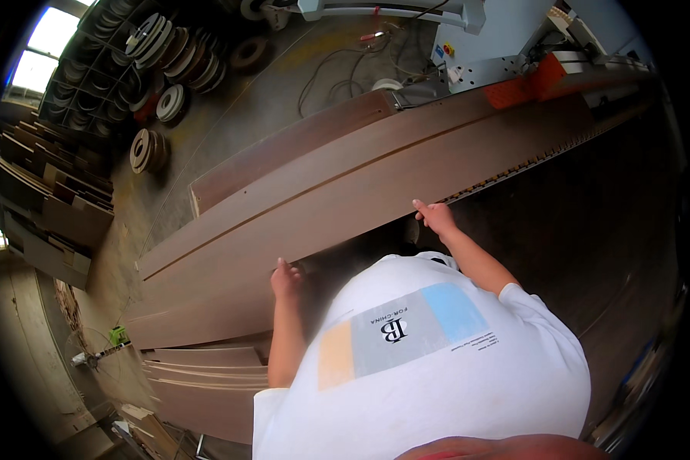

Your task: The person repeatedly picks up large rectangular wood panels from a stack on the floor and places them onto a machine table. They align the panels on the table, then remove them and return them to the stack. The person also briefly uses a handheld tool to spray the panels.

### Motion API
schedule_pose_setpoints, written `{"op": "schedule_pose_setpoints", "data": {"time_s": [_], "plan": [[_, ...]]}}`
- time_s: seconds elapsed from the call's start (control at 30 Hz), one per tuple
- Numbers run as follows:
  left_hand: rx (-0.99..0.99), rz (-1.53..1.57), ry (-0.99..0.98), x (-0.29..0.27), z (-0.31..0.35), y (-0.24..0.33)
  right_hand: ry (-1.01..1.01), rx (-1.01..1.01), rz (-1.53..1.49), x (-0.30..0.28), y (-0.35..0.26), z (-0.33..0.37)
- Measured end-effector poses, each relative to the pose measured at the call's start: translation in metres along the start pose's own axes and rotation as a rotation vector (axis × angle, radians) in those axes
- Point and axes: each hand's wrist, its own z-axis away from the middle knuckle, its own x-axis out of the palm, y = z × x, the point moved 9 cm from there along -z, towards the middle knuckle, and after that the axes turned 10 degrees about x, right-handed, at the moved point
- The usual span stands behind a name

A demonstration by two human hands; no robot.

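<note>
A long brown board [345,197] stretches from the left up to the machine at the right, lying across in front of me. My left hand [286,279] is closed at its near edge, fingers curled; their undersides are hidden. Farther right, my right hand [435,218] pinches the same edge, its thumb toward the top face and the other fingers partly out of sight. A second narrow brown strip [299,146] lies along the far side. Below the board's left end sits another brown panel [199,310].
A machine with an orange guard [514,92] and a toothed black-and-yellow track [506,176] stands at the right. Several edging rolls [149,151] sit on the floor and a rack at far left. Stacked panels [54,199] and more boards [207,376] are at left. Cables [345,73] cross the floor.
</note>
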Motion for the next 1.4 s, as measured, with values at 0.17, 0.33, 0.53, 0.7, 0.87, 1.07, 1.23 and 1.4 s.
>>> {"op": "schedule_pose_setpoints", "data": {"time_s": [0.17, 0.33, 0.53, 0.7, 0.87, 1.07, 1.23, 1.4], "plan": [[-0.039, -0.074, -0.024, 0.05, 0.029, -0.004, 0.093, 0.043, -0.203, -0.02, 0.008, -0.006], [-0.068, -0.17, -0.055, 0.09, 0.04, -0.015, 0.172, 0.04, -0.343, -0.056, 0.032, -0.033], [-0.078, -0.209, -0.252, 0.14, 0.066, -0.017, 0.3, 0.115, -0.41, -0.1, 0.036, -0.046], [-0.101, -0.167, -0.5, 0.149, 0.069, -0.019, 0.366, 0.161, -0.447, -0.12, 0.044, -0.051], [-0.054, -0.105, -0.224, 0.064, 0.039, 0.003, 0.292, 0.133, -0.221, -0.073, 0.029, -0.023], [0.0, 0.067, 0.055, -0.02, 0.013, 0.012, 0.022, 0.079, -0.024, 0.026, -0.002, 0.024], [0.059, -0.006, -0.007, 0.012, 0.015, -0.001, -0.074, 0.097, -0.207, 0.042, 0.003, 0.015], [0.013, -0.097, -0.102, 0.058, 0.036, 0.003, 0.03, 0.095, -0.298, 0.0, 0.014, -0.003]]}}
